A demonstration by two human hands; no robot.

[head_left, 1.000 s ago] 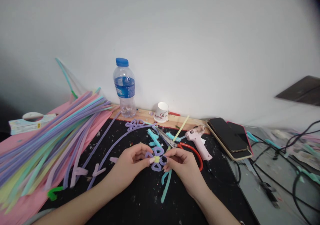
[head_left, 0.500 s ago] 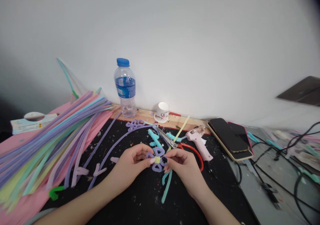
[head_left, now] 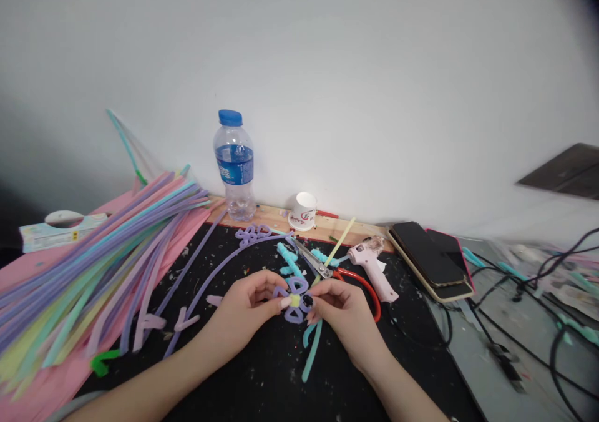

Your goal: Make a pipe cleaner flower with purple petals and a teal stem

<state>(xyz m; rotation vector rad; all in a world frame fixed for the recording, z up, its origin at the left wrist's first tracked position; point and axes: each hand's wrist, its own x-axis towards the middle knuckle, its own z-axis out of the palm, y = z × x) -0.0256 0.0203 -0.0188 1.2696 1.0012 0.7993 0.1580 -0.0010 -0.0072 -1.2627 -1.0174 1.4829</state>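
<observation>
Between my two hands is a purple pipe-cleaner flower (head_left: 294, 314) with looped petals and a yellow centre. My left hand (head_left: 255, 300) pinches a petal on its left side. From the right, my right hand (head_left: 344, 313) pinches the opposite petal; a shiny black spot shows at its fingertips. Teal pipe-cleaner pieces (head_left: 312, 353) extend below the right fingers, one end curled. Just beyond the flower lie coiled turquoise pipe cleaners (head_left: 289, 258) and scissors with red handles (head_left: 358, 278), blades pointing up and left. Another purple looped shape (head_left: 253, 233) rests farther back.
A heap of pastel pipe cleaners (head_left: 107, 260) covers the left side. Along the wall stand a plastic bottle (head_left: 234, 166) and a paper cup (head_left: 303, 211). At right are a pink glue gun (head_left: 375, 271), a phone (head_left: 428, 253) and black cables (head_left: 510, 322).
</observation>
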